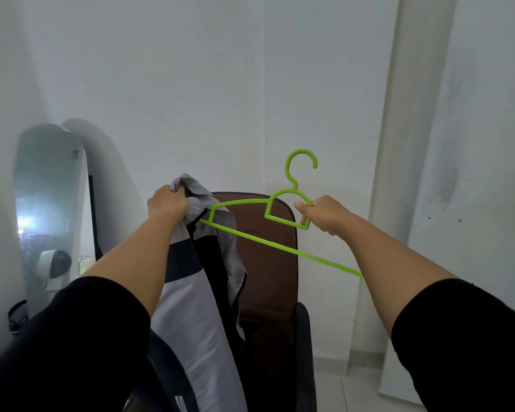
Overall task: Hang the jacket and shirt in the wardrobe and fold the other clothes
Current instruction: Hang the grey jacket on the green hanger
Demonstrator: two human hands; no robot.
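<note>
A grey jacket (pixel 191 307) with a black band and black zip edge hangs down from my left hand (pixel 167 203), which grips it near the collar at chest height. My right hand (pixel 324 214) holds a bright green plastic hanger (pixel 268 236) by its neck, just below the hook. The hanger's left arm is tucked into the jacket's shoulder, beside my left hand. Its right end points down toward my right forearm. No wardrobe or shirt is in view.
A brown-backed chair (pixel 268 278) with dark armrests stands right behind the jacket. A tall rounded mirror (pixel 49 203) leans on the left wall, with a small white fan (pixel 54 269) at its base. White walls and a pillar (pixel 399 173) close the corner.
</note>
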